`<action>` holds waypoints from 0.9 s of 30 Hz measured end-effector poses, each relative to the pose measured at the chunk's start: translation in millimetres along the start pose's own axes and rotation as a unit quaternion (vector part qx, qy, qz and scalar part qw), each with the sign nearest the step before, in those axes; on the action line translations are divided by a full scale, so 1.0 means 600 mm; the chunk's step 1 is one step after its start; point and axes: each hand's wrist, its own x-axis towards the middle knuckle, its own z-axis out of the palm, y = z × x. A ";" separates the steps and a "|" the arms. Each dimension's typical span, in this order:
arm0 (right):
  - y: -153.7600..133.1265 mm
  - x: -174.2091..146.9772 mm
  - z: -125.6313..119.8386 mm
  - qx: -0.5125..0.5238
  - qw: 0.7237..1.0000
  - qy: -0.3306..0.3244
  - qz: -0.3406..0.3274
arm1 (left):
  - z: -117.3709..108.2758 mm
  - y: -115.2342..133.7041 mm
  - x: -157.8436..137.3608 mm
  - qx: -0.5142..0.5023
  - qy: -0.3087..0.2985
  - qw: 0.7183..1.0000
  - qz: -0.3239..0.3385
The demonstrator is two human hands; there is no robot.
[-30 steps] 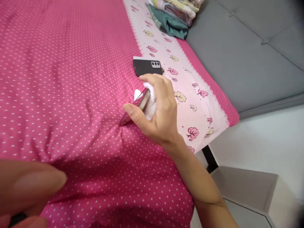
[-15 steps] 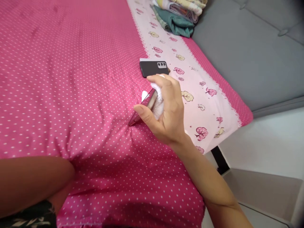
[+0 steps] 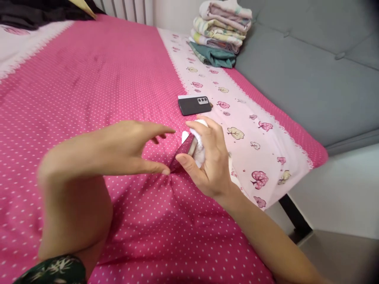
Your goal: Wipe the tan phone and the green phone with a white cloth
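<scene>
My right hand (image 3: 209, 157) has its thumb and fingers curled around a thin, see-through, flat-sided object (image 3: 182, 151), held tilted above the bed. Its exact kind is unclear. A bunched white cloth (image 3: 200, 153) sits between that object and my right fingers. From the left comes my left hand (image 3: 133, 148), fingers and thumb apart and holding nothing. Its thumb tip is close to the object's lower corner; I cannot tell whether they touch. A black phone (image 3: 189, 106) lies just beyond, camera side up. A small white item (image 3: 185, 136) shows partly behind the see-through object.
The pink dotted bedspread (image 3: 142, 79) lies under everything, with a white tree-print band on the right. Folded linens (image 3: 220, 31) are stacked against the grey padded headboard (image 3: 296, 71). Dark fabric (image 3: 38, 14) lies at the far left corner. Several white slats rise behind the bed.
My left hand has come into view from the left, reaching toward the see-through object. My right hand keeps its hold on the object and cloth. The view has tilted up, showing more of the far bed.
</scene>
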 end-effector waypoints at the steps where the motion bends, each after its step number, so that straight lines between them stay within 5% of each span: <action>1: 0.001 -0.001 0.001 0.001 1.000 -0.001 -0.003 | 0.005 0.004 0.013 0.011 -0.026 1.000 0.009; 4: 0.001 -0.005 0.004 0.006 1.000 -0.004 -0.019 | 0.029 0.018 0.048 -0.027 -0.077 0.996 0.032; 9: -0.002 -0.013 0.016 0.005 0.999 -0.023 -0.036 | 0.051 0.018 0.071 -0.097 -0.047 0.992 0.063; 27: -0.002 -0.026 0.047 0.036 0.992 -0.117 0.007 | 0.019 0.002 0.047 -0.089 -0.037 0.995 0.017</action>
